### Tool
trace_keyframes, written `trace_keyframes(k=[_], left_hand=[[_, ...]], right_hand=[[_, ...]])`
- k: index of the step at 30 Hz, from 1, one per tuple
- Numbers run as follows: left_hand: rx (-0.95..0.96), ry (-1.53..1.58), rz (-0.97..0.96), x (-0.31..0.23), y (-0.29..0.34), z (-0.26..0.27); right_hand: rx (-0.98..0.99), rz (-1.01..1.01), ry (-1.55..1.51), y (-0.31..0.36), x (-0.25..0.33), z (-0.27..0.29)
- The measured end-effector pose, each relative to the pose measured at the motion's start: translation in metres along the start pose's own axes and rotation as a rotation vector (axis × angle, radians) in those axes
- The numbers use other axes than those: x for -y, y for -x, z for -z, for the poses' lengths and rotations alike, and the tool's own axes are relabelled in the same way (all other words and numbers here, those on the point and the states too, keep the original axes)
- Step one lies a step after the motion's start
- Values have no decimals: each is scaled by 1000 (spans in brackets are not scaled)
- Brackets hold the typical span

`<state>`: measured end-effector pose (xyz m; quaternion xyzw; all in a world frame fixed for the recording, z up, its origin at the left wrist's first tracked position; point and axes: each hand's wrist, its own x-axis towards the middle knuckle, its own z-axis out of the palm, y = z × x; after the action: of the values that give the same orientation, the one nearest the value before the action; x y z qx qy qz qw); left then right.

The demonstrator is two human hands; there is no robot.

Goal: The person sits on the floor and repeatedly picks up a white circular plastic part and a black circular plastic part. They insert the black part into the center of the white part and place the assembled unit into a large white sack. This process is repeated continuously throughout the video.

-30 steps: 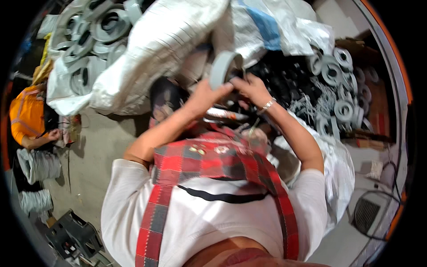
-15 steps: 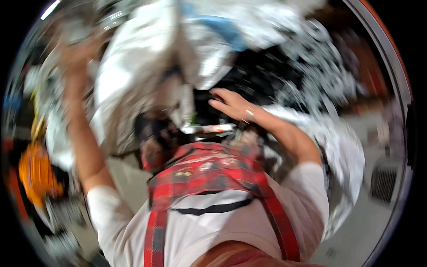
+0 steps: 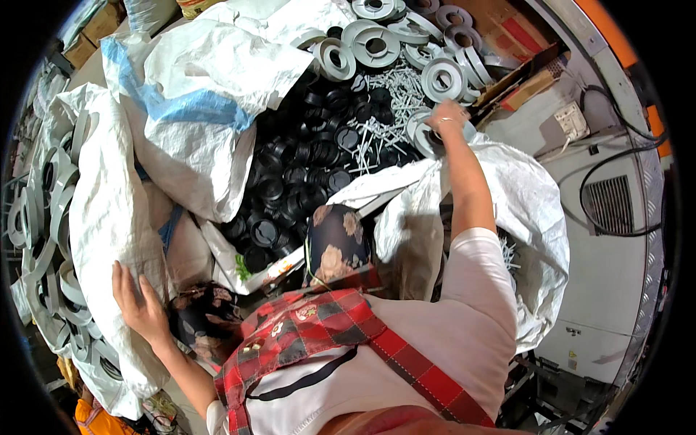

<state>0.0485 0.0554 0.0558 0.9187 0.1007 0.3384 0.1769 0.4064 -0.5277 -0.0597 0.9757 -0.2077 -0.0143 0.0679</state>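
Observation:
My right hand (image 3: 449, 118) reaches to the far right of the pile, its fingers curled over a grey plastic flanged ring (image 3: 420, 133). More grey rings (image 3: 444, 78) lie just beyond it. To the left of that hand, thin pale plastic pins (image 3: 384, 109) lie scattered over many round black plastic caps (image 3: 290, 174). My left hand (image 3: 141, 308) holds nothing; its fingers are stretched out against a white woven sack (image 3: 109, 239) at my left side.
A second white sack with a blue stripe (image 3: 181, 109) drapes over the caps. Grey rings (image 3: 54, 181) fill a sack at far left. An open white sack (image 3: 536, 196) stands at my right, near a grey cabinet (image 3: 609, 283) with a black cable (image 3: 587, 185). Cardboard (image 3: 500, 36) lies at the back right.
My left hand has come down from the far upper left onto the white sack. My right hand has moved from over the black caps to the grey rings farther right. The view has turned.

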Motion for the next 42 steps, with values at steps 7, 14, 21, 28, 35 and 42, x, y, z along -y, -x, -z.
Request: trace_keyframes(k=[7,14,21,28,35,42], left_hand=[[215,97,-7,-22,1,-51],[507,105,-173,-66,-24,-108],[429,62,56,1,11,-106],[637,-54,10,-11,18,-111],[676,40,-40,-18,9,-130],[648,27,24,5,22,-119]], right_hand=[[369,153,-291,-15,-3,-64],[140,834,-979,61,100,19],[-49,8,-597,-196,-64,-14],[383,2,-917,-184,-28,-34],[401,561,-629,-72,62,-52],[1135,983,-860,44,119,82]])
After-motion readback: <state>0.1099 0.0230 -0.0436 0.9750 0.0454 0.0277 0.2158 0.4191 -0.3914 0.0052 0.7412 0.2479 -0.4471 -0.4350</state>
